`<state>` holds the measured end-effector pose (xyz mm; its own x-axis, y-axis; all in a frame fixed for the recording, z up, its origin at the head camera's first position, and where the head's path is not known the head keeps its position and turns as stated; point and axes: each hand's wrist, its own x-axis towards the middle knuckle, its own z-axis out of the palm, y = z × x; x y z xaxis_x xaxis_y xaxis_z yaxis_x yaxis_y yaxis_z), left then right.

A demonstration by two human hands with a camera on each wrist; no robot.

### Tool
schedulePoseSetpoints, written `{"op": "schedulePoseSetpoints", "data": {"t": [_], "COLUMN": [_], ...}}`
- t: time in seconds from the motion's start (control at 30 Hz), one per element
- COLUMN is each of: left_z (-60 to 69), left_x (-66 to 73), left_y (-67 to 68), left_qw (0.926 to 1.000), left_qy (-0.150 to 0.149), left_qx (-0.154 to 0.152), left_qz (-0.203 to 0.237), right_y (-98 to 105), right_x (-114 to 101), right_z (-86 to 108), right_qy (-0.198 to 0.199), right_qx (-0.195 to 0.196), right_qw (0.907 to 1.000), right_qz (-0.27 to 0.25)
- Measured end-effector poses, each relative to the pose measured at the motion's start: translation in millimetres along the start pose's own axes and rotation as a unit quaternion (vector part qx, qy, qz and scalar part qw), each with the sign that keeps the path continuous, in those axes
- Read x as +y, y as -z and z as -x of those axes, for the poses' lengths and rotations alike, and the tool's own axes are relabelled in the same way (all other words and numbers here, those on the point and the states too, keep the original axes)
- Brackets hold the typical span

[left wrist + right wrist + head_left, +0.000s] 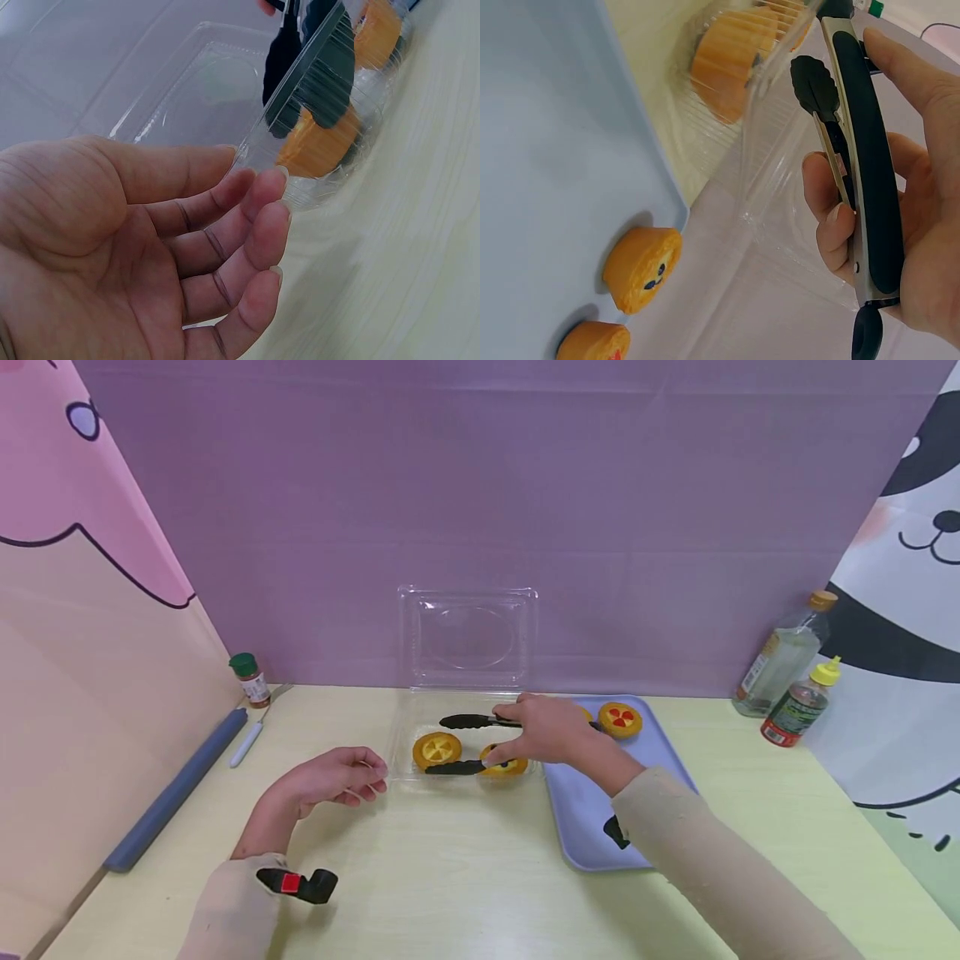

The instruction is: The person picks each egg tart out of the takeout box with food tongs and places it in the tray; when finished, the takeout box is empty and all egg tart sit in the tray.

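Note:
My left hand (330,781) (142,240) pinches the left rim of a clear hinged container (397,727) (259,135) between thumb and fingertips. The container's lid (468,639) stands raised at the back. Inside lie a tart with a yellow top (437,750) (319,146) at the left and a tart with dark spots (510,766) (731,67) at the right. My right hand (551,731) (930,172) grips black-and-silver tongs (465,721) (330,67) (870,165) above the container. The tong tips are spread, close to the left tart; the head view does not show whether they touch it.
A lilac tray (592,827) (547,150) right of the container holds a red-topped tart (620,719) and another tart (641,268) partly behind my hand. Two bottles (783,660) (798,706) stand at the right. A green-capped jar (251,681), a white-handled tool (246,745) and a blue roll (180,789) lie left.

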<state>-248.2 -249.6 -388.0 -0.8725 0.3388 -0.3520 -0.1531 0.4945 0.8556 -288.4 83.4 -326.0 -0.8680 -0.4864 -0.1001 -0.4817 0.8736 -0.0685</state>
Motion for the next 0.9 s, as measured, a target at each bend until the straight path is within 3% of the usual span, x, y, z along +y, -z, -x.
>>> {"op": "schedulePoseSetpoints", "data": {"t": [0.5,0.9], "left_z": [-1.9,-1.9], "left_x": [-3.2,-3.7], "left_y": [0.3,0.5], "left_qw": [1.0000,1.0000], "left_qy": [-0.008,-0.008], "left_qx": [-0.003,-0.004], "left_qz": [0.003,0.002], "right_y": [-15.4,-17.9], "right_x": [-2.4,-4.5], "right_z": [-10.2,-8.4], "right_qy": [0.005,0.008], "right_qx": [-0.001,0.020], "right_qw": [0.9992,0.9992], "right_qz": [-0.039,-0.035]}}
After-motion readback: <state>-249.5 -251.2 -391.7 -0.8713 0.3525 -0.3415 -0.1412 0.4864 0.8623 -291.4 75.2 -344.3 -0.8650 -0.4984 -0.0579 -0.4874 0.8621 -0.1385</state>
